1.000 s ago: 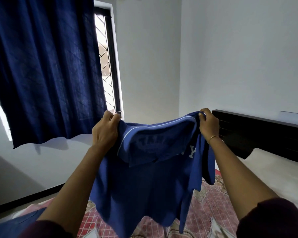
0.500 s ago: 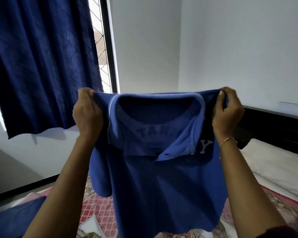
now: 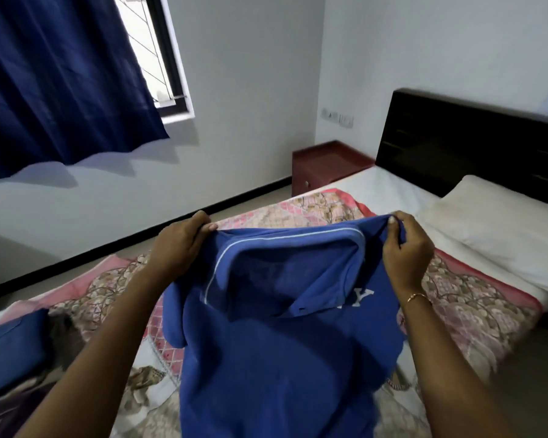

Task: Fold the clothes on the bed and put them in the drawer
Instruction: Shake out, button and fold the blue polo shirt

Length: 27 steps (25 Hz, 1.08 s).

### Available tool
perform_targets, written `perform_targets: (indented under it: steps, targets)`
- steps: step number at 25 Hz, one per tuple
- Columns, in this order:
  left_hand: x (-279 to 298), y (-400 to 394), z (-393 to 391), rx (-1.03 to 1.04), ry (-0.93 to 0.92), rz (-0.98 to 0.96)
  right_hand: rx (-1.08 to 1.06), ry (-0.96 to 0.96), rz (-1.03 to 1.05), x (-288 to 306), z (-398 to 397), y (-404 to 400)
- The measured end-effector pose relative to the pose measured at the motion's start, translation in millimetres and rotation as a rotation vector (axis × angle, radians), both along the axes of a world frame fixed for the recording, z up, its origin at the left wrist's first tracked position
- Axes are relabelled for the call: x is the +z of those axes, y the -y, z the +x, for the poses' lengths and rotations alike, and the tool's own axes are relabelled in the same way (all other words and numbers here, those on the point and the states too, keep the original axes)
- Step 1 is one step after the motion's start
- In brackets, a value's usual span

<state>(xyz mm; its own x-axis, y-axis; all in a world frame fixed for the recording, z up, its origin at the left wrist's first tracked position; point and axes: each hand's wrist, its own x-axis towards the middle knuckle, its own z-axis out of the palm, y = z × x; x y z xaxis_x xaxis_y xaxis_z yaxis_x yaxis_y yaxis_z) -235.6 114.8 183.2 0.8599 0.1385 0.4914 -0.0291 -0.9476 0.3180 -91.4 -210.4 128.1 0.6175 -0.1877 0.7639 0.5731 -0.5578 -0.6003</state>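
Observation:
I hold a blue polo shirt (image 3: 276,349) stretched out by its shoulders above the bed (image 3: 475,298). My left hand (image 3: 181,245) grips the left shoulder and my right hand (image 3: 405,248) grips the right one. The collar with its white stripe faces me, and a white letter shows near my right wrist. The shirt's body hangs down toward me and hides the bed below it. Another blue garment (image 3: 10,346) lies at the bed's left edge, with dark purple clothing (image 3: 10,412) beneath it.
A pink patterned bedspread covers the bed, with a white pillow (image 3: 494,222) against the dark headboard (image 3: 475,143). A red-brown bedside cabinet (image 3: 326,165) stands in the corner past the bed. A blue curtain (image 3: 54,74) hangs over the window at left.
My hands have lowered the shirt from face height toward the bed, and my view has tipped down, bringing the bed, pillow and bedside cabinet into sight.

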Motion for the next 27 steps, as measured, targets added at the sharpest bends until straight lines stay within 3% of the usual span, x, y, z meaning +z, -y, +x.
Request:
perform_targets:
  steps: [4,6,13,18,21,27]
  targets:
    - [-41.6,-20.2,83.0,-0.143,-0.265,0.042,0.047,-0.218,-0.044,-41.5,67.8,-6.1]
    - [-77.0,-29.7,136.1,-0.036,-0.371,0.07,0.051,-0.337,-0.111,-67.9,115.1,-18.2]
    - [-231.5,-36.1,311.9,0.362,-0.333,-0.012,-0.003,-0.612,-0.29,-205.4,297.7,-60.6]
    - [-329.2,-29.6,366.0,0.472,-0.465,-0.001,0.038,-0.897,-0.556,-311.8,361.8,-72.0]
    - [-386.8,-30.4,394.0,0.459,-0.525,-0.04,-0.052,-0.865,-0.722,-369.7,376.4,-74.4]
    - [-446.0,-37.3,406.9,0.434,-0.568,0.012,-0.135,-0.656,-0.738,-412.2,378.7,-83.4]
